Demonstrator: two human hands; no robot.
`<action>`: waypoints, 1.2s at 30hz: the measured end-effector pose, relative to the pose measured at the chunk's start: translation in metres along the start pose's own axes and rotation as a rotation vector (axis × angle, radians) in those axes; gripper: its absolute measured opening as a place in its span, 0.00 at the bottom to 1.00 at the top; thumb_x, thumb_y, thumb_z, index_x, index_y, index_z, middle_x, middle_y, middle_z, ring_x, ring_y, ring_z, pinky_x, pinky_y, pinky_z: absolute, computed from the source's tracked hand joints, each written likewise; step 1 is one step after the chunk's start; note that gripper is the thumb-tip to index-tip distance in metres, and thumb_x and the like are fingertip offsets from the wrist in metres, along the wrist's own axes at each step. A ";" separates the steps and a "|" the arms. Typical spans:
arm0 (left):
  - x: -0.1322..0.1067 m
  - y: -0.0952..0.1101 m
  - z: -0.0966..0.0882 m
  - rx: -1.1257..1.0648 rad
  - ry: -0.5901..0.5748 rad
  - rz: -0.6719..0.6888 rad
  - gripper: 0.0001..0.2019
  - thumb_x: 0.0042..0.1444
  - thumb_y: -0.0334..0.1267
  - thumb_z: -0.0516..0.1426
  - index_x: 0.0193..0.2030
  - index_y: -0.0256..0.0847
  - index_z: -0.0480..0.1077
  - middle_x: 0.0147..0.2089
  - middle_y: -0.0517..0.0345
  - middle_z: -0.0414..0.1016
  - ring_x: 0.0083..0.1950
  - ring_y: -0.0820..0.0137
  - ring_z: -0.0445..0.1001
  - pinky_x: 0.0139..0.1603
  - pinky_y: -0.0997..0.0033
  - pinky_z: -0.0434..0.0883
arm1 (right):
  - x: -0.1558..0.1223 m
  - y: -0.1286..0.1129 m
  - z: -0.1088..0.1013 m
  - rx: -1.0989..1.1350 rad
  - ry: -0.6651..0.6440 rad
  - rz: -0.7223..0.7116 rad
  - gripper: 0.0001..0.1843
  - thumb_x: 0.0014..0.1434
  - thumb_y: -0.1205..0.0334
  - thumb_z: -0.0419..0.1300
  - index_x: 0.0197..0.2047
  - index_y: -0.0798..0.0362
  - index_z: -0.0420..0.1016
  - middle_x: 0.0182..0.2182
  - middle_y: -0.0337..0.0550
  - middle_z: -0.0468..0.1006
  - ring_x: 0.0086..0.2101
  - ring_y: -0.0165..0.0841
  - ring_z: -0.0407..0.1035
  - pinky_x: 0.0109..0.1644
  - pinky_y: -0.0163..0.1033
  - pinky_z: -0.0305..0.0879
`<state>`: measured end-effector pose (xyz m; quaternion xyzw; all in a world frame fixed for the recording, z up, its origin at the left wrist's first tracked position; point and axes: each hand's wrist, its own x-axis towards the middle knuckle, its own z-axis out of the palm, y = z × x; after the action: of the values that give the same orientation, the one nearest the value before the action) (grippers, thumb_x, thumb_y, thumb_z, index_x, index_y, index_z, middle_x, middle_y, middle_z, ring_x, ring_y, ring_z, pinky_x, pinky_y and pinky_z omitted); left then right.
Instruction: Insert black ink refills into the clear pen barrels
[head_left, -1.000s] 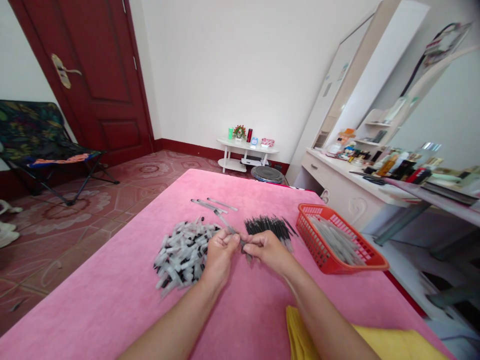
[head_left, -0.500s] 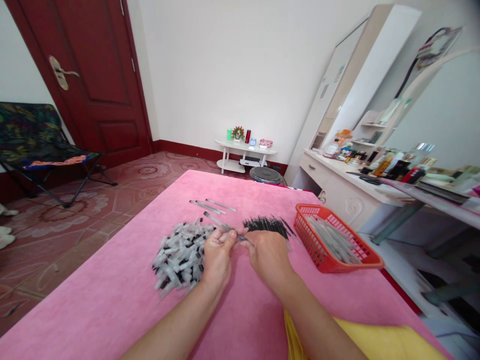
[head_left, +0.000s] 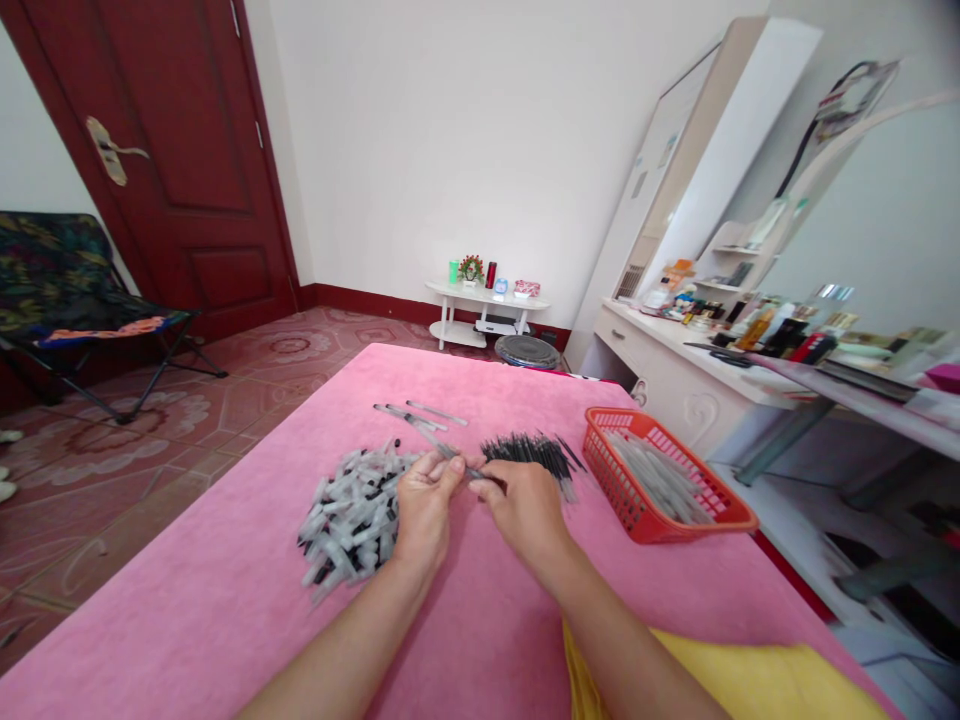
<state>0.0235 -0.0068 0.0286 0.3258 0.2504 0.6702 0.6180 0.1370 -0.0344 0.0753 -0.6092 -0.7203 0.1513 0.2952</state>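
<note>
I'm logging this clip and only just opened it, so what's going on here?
A person works bare-handed over a pink-covered table. The left hand pinches a slender pen-like tube; the right hand's fingers meet its near end, too blurred to tell exactly how. A heap of pale, cap-like pieces lies by the left hand, dark thin rods beyond the right, and a red basket holds pale tubes.

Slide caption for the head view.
Left hand grips a slim translucent pen, right hand at its near end, over a plush pink cloth.
</note>
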 end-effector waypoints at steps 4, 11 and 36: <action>0.003 0.005 -0.008 -0.047 -0.188 -0.163 0.11 0.45 0.37 0.63 0.35 0.36 0.69 0.30 0.58 0.75 0.25 0.76 0.71 0.23 0.80 0.65 | 0.006 0.015 -0.002 0.673 -0.433 0.124 0.20 0.52 0.47 0.55 0.24 0.57 0.69 0.16 0.36 0.66 0.16 0.24 0.54 0.21 0.30 0.49; 0.004 0.007 -0.006 0.009 -0.131 -0.136 0.12 0.42 0.37 0.65 0.31 0.35 0.70 0.28 0.57 0.75 0.26 0.74 0.71 0.24 0.78 0.66 | 0.006 0.019 0.006 0.359 -0.264 0.037 0.17 0.54 0.54 0.55 0.23 0.58 0.73 0.16 0.39 0.69 0.18 0.26 0.60 0.24 0.31 0.53; 0.022 0.019 -0.006 0.094 0.306 0.058 0.14 0.39 0.39 0.66 0.31 0.33 0.71 0.31 0.55 0.76 0.32 0.71 0.76 0.33 0.75 0.72 | -0.009 -0.007 0.004 -0.416 0.044 -0.042 0.09 0.57 0.63 0.54 0.35 0.52 0.76 0.33 0.46 0.78 0.37 0.36 0.70 0.35 0.35 0.58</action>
<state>0.0062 0.0130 0.0414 0.2555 0.3630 0.7171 0.5372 0.1297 -0.0444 0.0743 -0.6449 -0.7420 -0.0203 0.1821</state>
